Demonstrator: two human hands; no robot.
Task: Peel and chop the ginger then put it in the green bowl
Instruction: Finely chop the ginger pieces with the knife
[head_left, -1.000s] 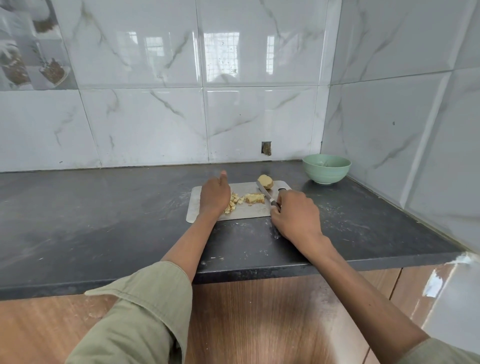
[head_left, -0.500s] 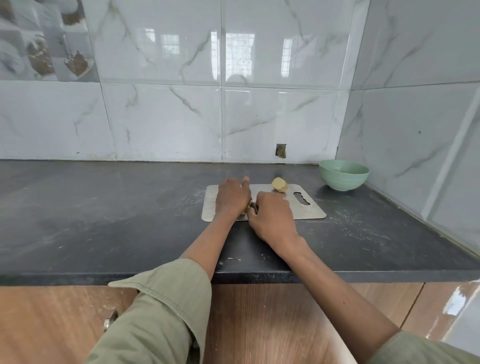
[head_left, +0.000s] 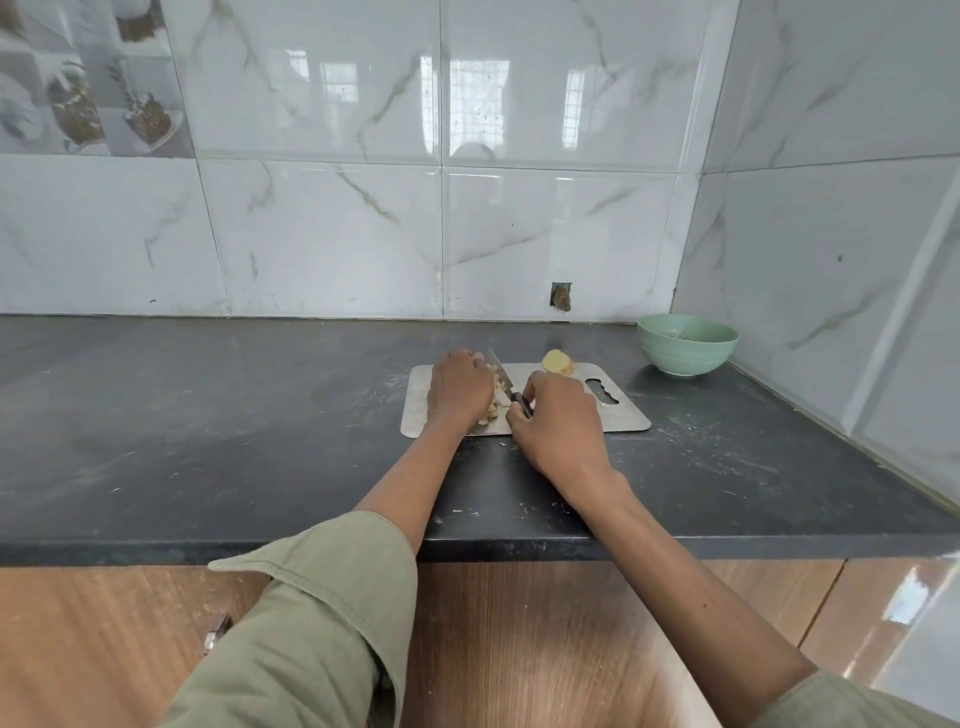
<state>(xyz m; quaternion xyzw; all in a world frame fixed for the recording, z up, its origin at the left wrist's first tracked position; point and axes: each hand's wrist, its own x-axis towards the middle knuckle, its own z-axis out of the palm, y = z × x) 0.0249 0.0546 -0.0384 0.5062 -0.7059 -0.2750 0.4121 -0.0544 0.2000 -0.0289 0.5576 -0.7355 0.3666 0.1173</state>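
- My right hand (head_left: 558, 415) grasps the knife (head_left: 511, 391) by its handle.
- My left hand (head_left: 460, 387) rests curled on the chopped ginger (head_left: 496, 402) on the cutting board (head_left: 621, 415).
- Ginger chunk (head_left: 557, 362): board's far edge.
- Green bowl (head_left: 687, 344): on the desk (head_left: 208, 415), right of the board.

Bright, even daylight fills the head view. Window reflections gleam on the glossy wall tiles (head_left: 467, 104) at twelve o'clock, with a paler sheen on the side wall at three. A glare patch flashes off the cabinet front (head_left: 904, 603) at four o'clock. Shadows stay faint and soft on the dark countertop (head_left: 208, 441). Wide-angle bending curves the tile lines toward the edges. The sleeve (head_left: 311, 623) at six o'clock looks slightly soft.
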